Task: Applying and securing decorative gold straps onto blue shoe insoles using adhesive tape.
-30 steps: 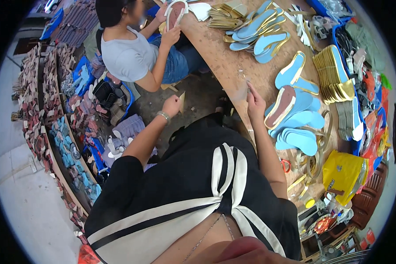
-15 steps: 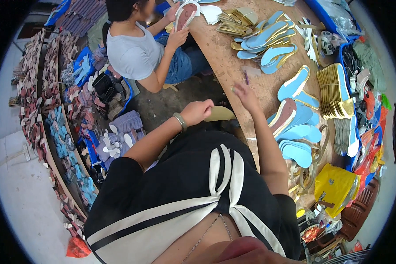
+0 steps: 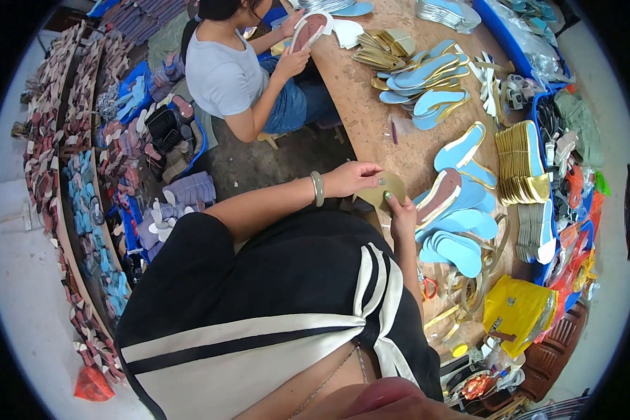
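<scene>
Gold-tan flat piece (image 3: pixel 396 185), one: left of the brown insole (image 3: pixel 442 194). Left hand (image 3: pixel 350 179) and right hand (image 3: pixel 402 214): nearly closed, both pinching it; right newly joined, apparently giving steadier, two-handed control.

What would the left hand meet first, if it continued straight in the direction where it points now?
The left hand would most likely meet the flat tan piece at its fingertips first, though exact depth there is unclear.

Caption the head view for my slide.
Left hand and right hand hold a tan piece at a worktable bearing blue soles; a co-worker sits nearby.
</scene>
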{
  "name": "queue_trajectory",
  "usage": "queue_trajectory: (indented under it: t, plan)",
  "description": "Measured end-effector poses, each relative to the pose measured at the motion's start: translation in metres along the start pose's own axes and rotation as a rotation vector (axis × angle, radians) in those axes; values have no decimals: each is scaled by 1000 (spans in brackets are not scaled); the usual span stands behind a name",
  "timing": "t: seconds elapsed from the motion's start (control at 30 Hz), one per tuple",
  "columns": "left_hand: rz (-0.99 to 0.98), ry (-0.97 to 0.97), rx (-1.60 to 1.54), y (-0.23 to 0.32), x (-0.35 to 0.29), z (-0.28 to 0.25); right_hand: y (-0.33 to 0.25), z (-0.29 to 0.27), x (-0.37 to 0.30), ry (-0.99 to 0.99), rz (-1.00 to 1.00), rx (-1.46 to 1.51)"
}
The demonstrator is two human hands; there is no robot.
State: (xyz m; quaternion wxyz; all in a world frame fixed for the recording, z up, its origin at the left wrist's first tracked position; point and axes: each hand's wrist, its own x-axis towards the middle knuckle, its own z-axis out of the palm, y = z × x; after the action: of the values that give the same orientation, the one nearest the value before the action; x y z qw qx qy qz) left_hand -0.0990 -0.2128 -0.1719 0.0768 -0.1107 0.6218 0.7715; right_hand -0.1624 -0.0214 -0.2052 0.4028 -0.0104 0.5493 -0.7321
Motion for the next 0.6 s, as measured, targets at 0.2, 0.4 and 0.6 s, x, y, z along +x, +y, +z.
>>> queue_trajectory:
  t: [0.2,0.4,0.6]
  plan:
    - [-101,289,286,-38,-9,-9,13,-12,45,126,25,-68]
    - [-14,436,396,-43,-36,-49,61,-95,127,491,-315,-822]
    - [102,871,425,-33,-35,-164,20,-9,123,362,-492,-966]
